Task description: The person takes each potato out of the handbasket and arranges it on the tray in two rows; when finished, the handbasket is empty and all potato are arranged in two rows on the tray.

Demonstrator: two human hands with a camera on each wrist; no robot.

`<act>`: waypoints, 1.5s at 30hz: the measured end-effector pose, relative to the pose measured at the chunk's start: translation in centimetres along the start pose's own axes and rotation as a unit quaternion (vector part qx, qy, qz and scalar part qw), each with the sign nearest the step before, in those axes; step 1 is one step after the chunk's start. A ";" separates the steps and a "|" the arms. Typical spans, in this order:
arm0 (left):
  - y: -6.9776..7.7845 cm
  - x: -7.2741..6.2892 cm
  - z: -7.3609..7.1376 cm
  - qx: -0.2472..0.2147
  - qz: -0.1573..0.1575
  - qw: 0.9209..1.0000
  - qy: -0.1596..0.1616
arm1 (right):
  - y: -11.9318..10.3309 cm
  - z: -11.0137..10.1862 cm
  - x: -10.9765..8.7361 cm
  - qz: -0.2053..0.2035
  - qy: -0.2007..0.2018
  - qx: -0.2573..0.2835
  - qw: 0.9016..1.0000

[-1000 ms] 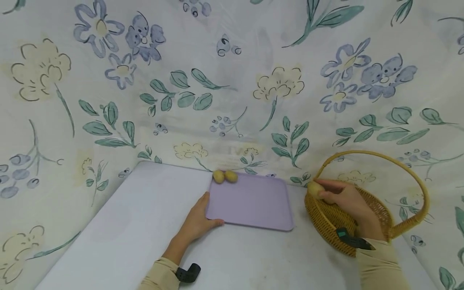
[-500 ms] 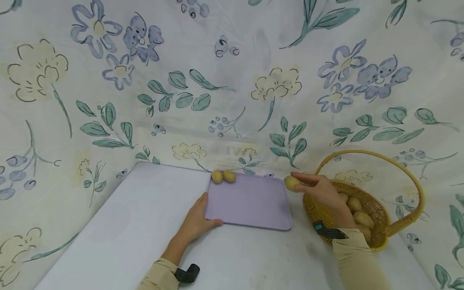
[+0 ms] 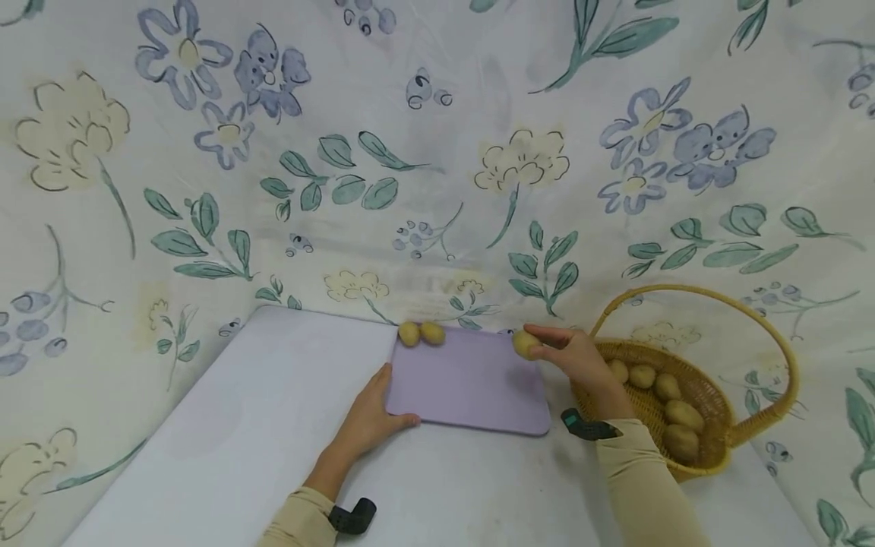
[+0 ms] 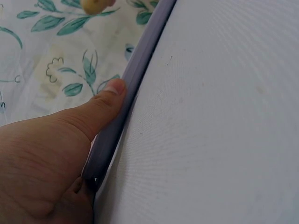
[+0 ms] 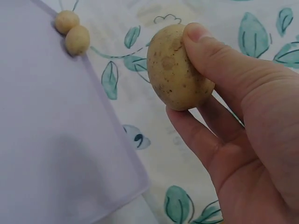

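Note:
In the head view my right hand [image 3: 581,363] pinches a potato [image 3: 525,344] over the right back corner of a lilac tray [image 3: 465,387]. The right wrist view shows this potato [image 5: 173,70] between thumb and fingertips. Two more potatoes [image 3: 432,333] lie side by side at the tray's left back corner. My left hand [image 3: 369,416] rests against the tray's front left corner, fingers along the left side and thumb along the front edge. That thumb [image 4: 110,93] touches the tray rim [image 4: 135,70] in the left wrist view, where the other fingers are mostly hidden.
A wicker basket [image 3: 721,448] with a tall arched handle [image 3: 786,357] stands right of the tray, with several potatoes [image 3: 683,416] inside. Beneath is a white table [image 3: 287,380]. A floral cloth [image 3: 437,190] hangs behind and at both sides.
My right hand has carried the potato leftward from above the basket to over the tray's right end, bringing the basket's potatoes into view. The left hand has stayed at the tray's corner.

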State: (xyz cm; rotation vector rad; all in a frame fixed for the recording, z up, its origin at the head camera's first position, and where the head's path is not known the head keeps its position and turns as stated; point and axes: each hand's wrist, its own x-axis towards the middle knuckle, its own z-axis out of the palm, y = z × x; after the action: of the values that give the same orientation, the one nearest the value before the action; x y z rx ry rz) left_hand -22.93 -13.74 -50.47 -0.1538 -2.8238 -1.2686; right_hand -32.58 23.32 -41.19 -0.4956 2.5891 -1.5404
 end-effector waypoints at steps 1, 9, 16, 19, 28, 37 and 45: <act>0.0 0.0 0.0 0.002 0.001 1.000 0.000 | 0.1 0.3 0.1 0.002 0.002 0.003 1.000; -0.2 -0.1 0.0 0.002 0.001 1.000 0.000 | 0.9 1.7 1.2 0.002 0.007 0.012 1.000; 0.1 -0.1 0.0 0.003 0.002 1.000 0.000 | 1.4 2.3 1.6 -0.001 0.007 0.030 1.000; 0.3 -0.2 -0.1 0.001 0.003 1.000 0.001 | 1.4 2.5 1.6 0.002 0.012 0.018 1.000; 0.2 -0.1 0.2 -0.002 0.000 1.000 0.000 | 0.9 3.3 2.1 0.003 0.020 0.011 1.000; 0.1 -0.1 0.2 -0.002 0.002 1.000 0.005 | 0.9 4.6 3.2 0.008 0.017 0.019 1.000; 0.3 -0.1 0.1 -0.007 0.004 1.000 0.006 | 1.0 5.4 3.5 0.020 0.023 0.026 0.999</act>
State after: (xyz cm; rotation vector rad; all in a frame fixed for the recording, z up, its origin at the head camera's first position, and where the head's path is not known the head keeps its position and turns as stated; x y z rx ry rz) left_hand -22.78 -13.52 -50.32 -0.1558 -2.8026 -1.2832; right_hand -34.81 18.12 -44.41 -0.4045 2.5692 -1.6197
